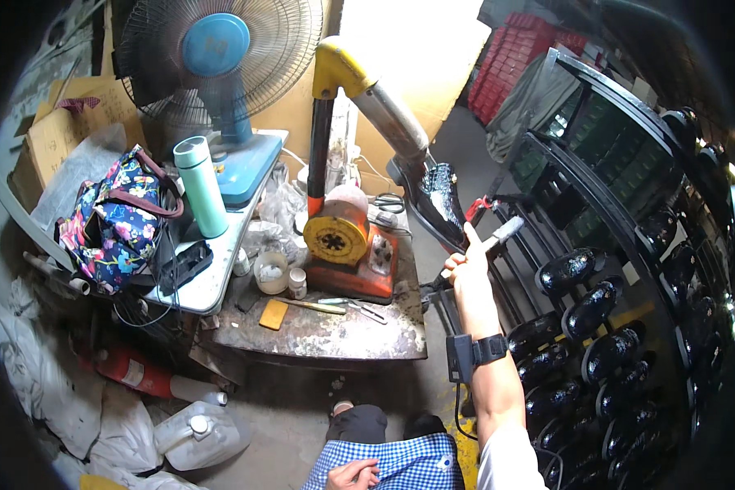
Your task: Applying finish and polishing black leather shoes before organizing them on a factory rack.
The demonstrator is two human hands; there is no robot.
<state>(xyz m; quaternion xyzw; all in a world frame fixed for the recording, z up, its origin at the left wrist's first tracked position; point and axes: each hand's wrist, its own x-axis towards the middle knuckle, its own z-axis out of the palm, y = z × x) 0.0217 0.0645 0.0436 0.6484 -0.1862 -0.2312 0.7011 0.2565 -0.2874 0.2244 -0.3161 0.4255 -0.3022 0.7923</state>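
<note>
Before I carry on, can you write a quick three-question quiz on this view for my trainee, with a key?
1. True or false: the left hand is touching the fan.
2. Which stands beside the flowered bag? A) a black shoe B) a green bottle C) a red crate
3. Fill in: the ___ hand is raised near the shoe at the end of the bent pipe.

Key: 1 false; 2 B; 3 right.

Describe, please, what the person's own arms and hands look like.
The right hand and left hand wear no gloves. On the right forearm, a black strap holds a dark boxy device with a thin black cable. A white sleeve shows farther up.
</note>
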